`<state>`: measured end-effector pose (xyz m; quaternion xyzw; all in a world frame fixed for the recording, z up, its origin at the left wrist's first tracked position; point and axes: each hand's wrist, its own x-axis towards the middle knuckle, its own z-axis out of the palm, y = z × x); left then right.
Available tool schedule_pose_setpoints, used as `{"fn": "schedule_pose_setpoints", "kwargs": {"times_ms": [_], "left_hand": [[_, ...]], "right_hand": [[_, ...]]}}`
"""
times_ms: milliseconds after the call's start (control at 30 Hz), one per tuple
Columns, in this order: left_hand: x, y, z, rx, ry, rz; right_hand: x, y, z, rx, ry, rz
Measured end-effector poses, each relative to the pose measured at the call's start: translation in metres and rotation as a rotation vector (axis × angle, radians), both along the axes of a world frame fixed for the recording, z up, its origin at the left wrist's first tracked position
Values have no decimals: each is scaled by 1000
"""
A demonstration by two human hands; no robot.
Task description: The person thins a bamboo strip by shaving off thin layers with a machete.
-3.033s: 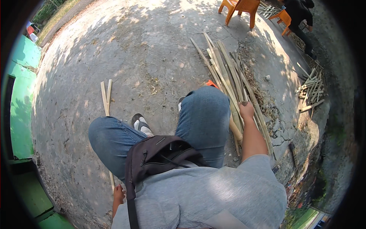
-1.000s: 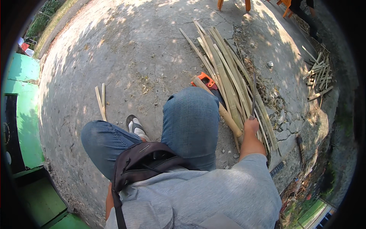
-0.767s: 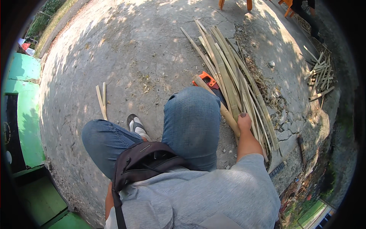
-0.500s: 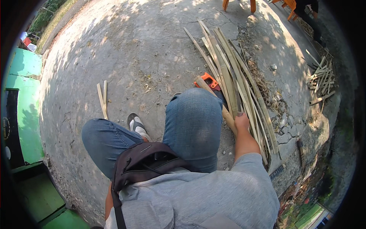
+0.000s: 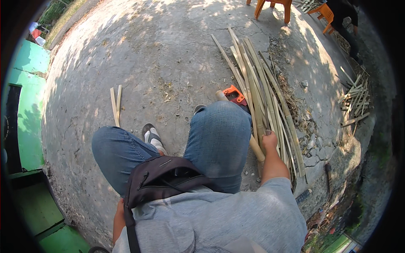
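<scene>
My right hand (image 5: 269, 141) is closed at the near part of a long pile of split bamboo strips (image 5: 252, 71) lying on the ground to my right. A narrow dark, blade-like piece (image 5: 266, 114) runs forward from the fist among the strips; what exactly the fingers grip is too small to make out. Beside my right knee, a handsaw (image 5: 235, 95) with an orange handle rests against the pile. A round bamboo pole (image 5: 256, 149) passes partly beneath that knee. My left hand (image 5: 120, 205) is down at my left hip by the dark bag, its fingers hidden.
Two short bamboo strips (image 5: 115, 105) lie ahead of my left knee. An orange stool (image 5: 273, 9) stands at the far side, with an orange chair (image 5: 323, 16) and another person (image 5: 344, 25) farther right. Cut bamboo pieces (image 5: 357, 97) are heaped at right. Green structures (image 5: 31, 126) border the left.
The view has shifted slightly, bringing more of the stool and the other person into sight. My right hand stays at the bamboo pile. More of my left forearm shows.
</scene>
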<state>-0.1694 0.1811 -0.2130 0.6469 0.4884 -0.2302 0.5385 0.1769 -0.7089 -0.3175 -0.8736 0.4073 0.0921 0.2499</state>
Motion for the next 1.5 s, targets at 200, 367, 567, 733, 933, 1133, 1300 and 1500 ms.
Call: {"fn": "schedule_pose_setpoints", "kwargs": {"times_ms": [200,367,567,733,933,1133,1300,1500], "left_hand": [[8,-39,6,69,80,-97],[25,-58,22,82,78,-79],[47,-60,36,115,35,3],[98,-79,82,205,-106,85],[173,-68,117,266,-397,231],[306,-118,193,577,-1001,19],[428,-235,254,548,-1375,-272],[519,-362,326,-147,-1081,-404]], "right_hand": [[43,-28,15,-75,-120,64],[100,-62,61,-136,-218,187],[140,-81,132,105,-382,214],[137,-63,194,348,-435,112],[125,-47,227,536,-510,94],[152,15,297,606,-632,205],[191,81,374,680,-770,334],[237,213,476,896,-989,606]]}}
